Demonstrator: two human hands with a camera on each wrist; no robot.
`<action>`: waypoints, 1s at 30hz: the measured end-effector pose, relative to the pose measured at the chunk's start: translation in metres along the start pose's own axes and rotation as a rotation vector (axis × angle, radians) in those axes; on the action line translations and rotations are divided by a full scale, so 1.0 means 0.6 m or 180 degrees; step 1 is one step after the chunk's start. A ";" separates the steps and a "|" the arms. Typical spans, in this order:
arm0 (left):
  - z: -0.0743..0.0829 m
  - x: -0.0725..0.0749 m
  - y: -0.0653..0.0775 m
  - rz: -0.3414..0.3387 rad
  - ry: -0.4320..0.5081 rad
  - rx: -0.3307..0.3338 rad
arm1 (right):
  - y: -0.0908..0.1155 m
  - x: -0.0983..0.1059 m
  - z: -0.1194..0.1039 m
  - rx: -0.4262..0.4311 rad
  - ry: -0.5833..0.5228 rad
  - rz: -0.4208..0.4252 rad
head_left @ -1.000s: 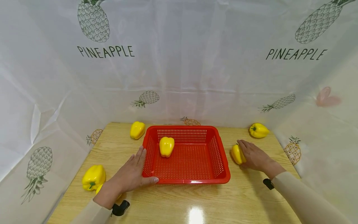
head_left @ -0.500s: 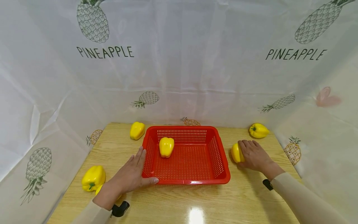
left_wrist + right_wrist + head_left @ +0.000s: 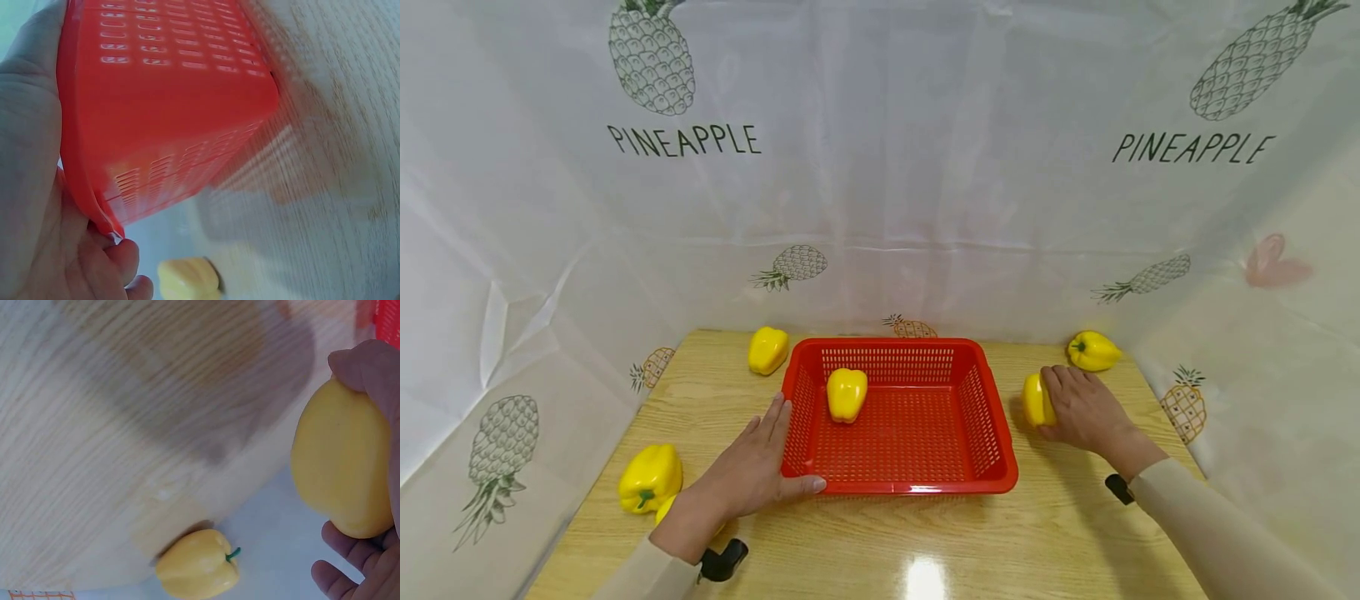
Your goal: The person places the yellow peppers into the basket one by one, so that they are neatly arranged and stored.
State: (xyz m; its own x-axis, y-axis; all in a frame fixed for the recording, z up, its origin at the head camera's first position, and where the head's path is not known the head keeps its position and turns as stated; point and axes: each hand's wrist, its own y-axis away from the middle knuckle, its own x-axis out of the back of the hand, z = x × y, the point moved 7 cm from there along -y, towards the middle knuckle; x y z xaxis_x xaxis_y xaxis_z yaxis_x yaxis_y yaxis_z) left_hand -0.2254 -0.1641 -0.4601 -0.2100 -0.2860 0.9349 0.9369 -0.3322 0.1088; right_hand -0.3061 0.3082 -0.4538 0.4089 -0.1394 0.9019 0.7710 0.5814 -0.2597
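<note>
A red plastic basket [image 3: 895,487] stands mid-table with one yellow bell pepper [image 3: 847,395] inside, toward its left. My left hand [image 3: 748,462] rests on the basket's front left corner, thumb along the front rim and straight fingers at the left side. The left wrist view shows fingertips beside the rim [image 3: 78,137]. To the right of the basket, my right hand [image 3: 1084,410] grips another yellow bell pepper [image 3: 1037,402]. In the right wrist view, thumb and fingers wrap this held pepper [image 3: 340,456], and it looks raised off the wood.
More yellow bell peppers lie at the back left [image 3: 768,350], back right [image 3: 1093,351] and front left [image 3: 651,478]. One more pepper [image 3: 664,508] is mostly hidden behind my left wrist. White pineapple-print sheeting [image 3: 880,167] encloses the wooden table [image 3: 850,550] at the back and sides.
My right hand has closed its fingers round the pepper and moved slightly away from me with it; the pepper has turned a little. My left hand and the basket stay put.
</note>
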 end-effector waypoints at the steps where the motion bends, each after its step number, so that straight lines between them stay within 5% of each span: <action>1: 0.000 0.000 0.000 0.0000 0.0000 -0.0011 | -0.002 0.003 0.001 -0.0003 -0.0003 0.0006; 9: 0.004 0.006 0.002 0.0069 -0.0122 -0.0050 | -0.035 0.043 0.020 -0.0143 -0.0288 0.0258; 16: 0.003 0.008 0.001 0.0060 -0.0215 -0.0052 | -0.097 0.098 0.015 -0.0182 -0.0411 0.0316; 30: 0.004 0.006 -0.003 0.0005 -0.0114 -0.0031 | -0.256 0.137 -0.135 0.0082 -0.0382 -0.0050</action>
State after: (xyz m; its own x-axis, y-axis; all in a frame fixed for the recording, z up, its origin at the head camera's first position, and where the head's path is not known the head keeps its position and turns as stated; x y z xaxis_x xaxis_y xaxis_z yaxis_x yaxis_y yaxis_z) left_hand -0.2273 -0.1626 -0.4562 -0.1983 -0.2543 0.9466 0.9344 -0.3407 0.1042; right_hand -0.3515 0.1427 -0.3678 0.3345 -0.0527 0.9409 0.7633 0.6007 -0.2377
